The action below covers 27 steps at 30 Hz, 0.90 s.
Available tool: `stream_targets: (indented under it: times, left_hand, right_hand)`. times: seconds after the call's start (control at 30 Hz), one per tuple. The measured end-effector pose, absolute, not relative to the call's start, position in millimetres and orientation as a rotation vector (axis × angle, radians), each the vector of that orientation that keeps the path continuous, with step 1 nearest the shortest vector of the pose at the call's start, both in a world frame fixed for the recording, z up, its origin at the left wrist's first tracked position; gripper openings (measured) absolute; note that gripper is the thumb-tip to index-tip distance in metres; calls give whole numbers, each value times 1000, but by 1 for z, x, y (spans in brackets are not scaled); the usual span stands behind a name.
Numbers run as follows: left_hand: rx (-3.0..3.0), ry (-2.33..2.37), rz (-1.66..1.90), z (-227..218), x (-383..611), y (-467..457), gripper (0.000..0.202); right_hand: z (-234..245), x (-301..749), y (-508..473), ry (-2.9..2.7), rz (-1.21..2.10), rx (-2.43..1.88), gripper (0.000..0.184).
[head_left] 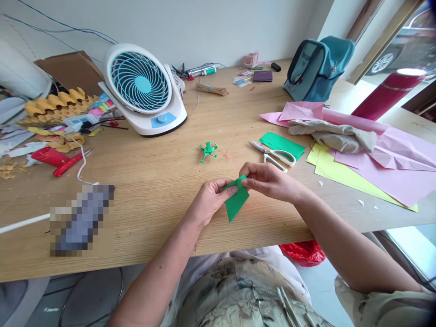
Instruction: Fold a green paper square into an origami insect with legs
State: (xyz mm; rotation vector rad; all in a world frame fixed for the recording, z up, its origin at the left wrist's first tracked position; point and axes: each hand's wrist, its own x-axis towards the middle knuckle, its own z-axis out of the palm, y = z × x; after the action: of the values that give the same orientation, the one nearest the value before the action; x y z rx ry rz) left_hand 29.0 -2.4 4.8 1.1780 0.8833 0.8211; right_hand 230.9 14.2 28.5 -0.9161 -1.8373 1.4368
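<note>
A folded piece of green paper (237, 204) is held between my two hands above the front part of the table. My left hand (211, 200) pinches its left upper side, thumb on top. At the upper right corner, my right hand (264, 180) grips the paper between thumb and fingers. Its lower end hangs down to a point. Beyond my hands lies a small green folded-paper figure (208, 150) with several thin legs. Scissors with white handles (277, 156) rest just past my right hand, partly against green paper sheets (284, 144).
A white fan (145, 91) stands at the back left, near a red glue gun (56, 159). On the right are pink paper (391, 168), yellow paper (327, 165), a grey glove (337, 135), a red bottle (388, 95) and a teal bag (315, 68). A blurred object (83, 220) lies front left.
</note>
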Motion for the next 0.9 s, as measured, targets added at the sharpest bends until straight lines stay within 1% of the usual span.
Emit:
stream_targets:
  times: [0.1,0.2,0.3,0.47,0.7,0.9]
  left_hand:
    - [1278,920,865,4,28,-2,35]
    - [1325,903,819,4,26,-2,33]
    - [1282,892,750,5,26,-3,34]
    - [1206,914,736,5,27,-4,35]
    - [1207,921,772,4,28,-4,38]
    - [1266,947,797,3,30,-5,32]
  right_hand:
    - [29,233,14,-1947,1285,-902,27]
    - [29,234,15,-2012,1187,-939,22]
    - [27,234,14,-1984,1205,-965,21]
    - [25,233,13,-2004,1183,-938,19]
    - [26,230,12,-2035,1087,-981,10]
    - [26,229,12,-2007,1100,-971,9]
